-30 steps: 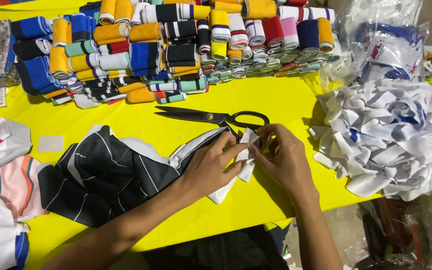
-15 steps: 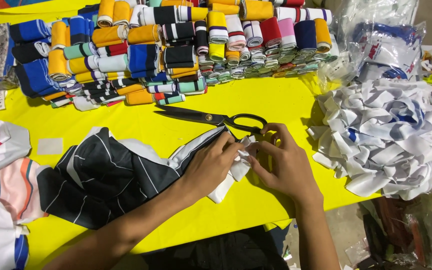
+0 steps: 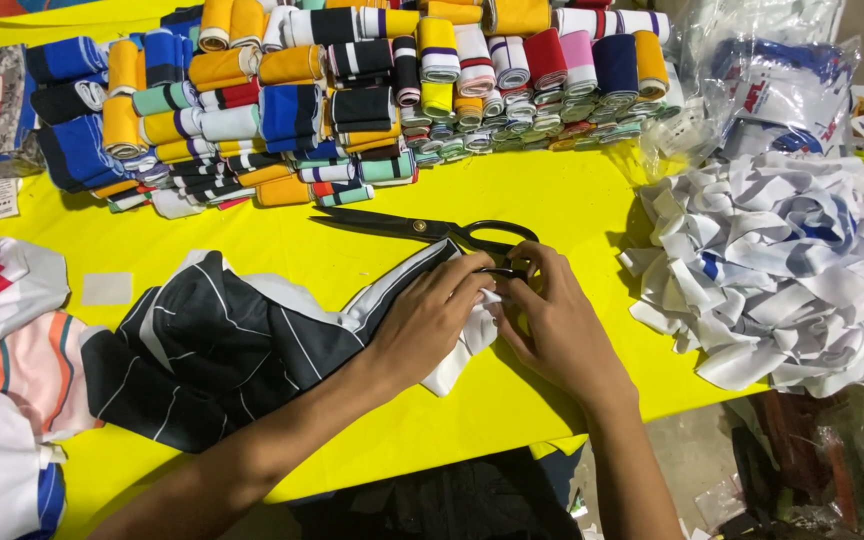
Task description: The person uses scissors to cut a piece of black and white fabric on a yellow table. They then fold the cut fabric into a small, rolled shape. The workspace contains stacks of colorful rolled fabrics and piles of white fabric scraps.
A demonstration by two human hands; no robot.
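A black garment with thin white stripes and a white collar lies on the yellow table. My left hand presses down on its white collar end. My right hand meets it from the right, fingers pinching the same white piece. Black scissors lie on the table just beyond both hands, handles touching my fingertips.
Rolled and folded knit trims in many colours fill the far side. A heap of white fabric pieces sits at the right, plastic bags behind it. White, red and peach garments lie at the left.
Both hands stay on the white collar piece, with only small finger shifts. The scissors and garment have not moved.
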